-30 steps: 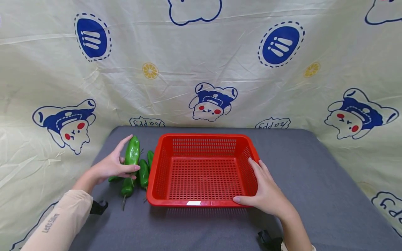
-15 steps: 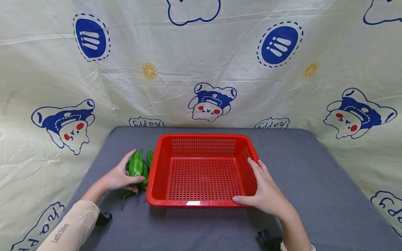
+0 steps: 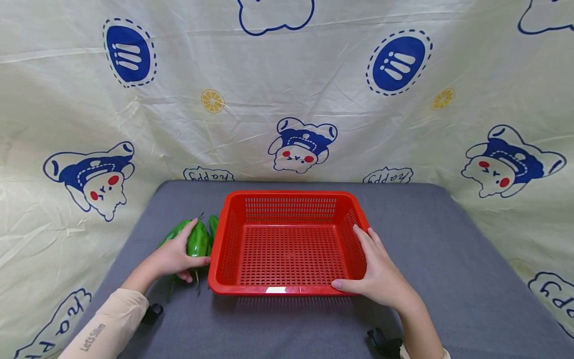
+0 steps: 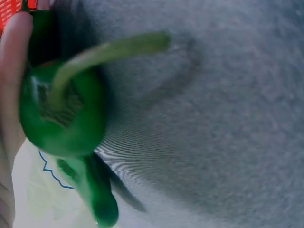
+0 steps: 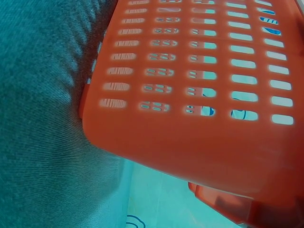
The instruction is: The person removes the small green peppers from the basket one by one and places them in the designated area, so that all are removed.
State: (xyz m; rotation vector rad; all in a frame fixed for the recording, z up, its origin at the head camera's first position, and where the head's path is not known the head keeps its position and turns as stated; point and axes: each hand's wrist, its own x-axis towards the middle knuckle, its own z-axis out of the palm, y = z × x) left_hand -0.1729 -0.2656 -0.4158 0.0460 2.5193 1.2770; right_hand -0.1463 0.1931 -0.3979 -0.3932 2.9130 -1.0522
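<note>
My left hand (image 3: 174, 255) holds a glossy green chili pepper (image 3: 198, 240) between thumb and fingers, just left of the red plastic basket (image 3: 277, 290). Seen close up in the left wrist view, a green pepper (image 4: 85, 128) points its curved stem at the camera, with part of the hand along the left edge. At the basket's front right corner, my right hand (image 3: 381, 271) grips the rim, thumb on the front and fingers over the right side. The right wrist view shows the slotted basket wall (image 5: 190, 128); the hand is out of that picture.
More green peppers lie around the left hand: one pepper (image 3: 176, 230) behind it and another pepper (image 3: 214, 224) against the basket's left wall. A grey cloth (image 3: 287, 329) covers the table. Behind stands a printed cream curtain (image 3: 251, 144).
My left hand has come down and to the right with the pepper, closer to the basket. The peppers under it have shifted, one now showing behind the hand. My right hand stays on the basket.
</note>
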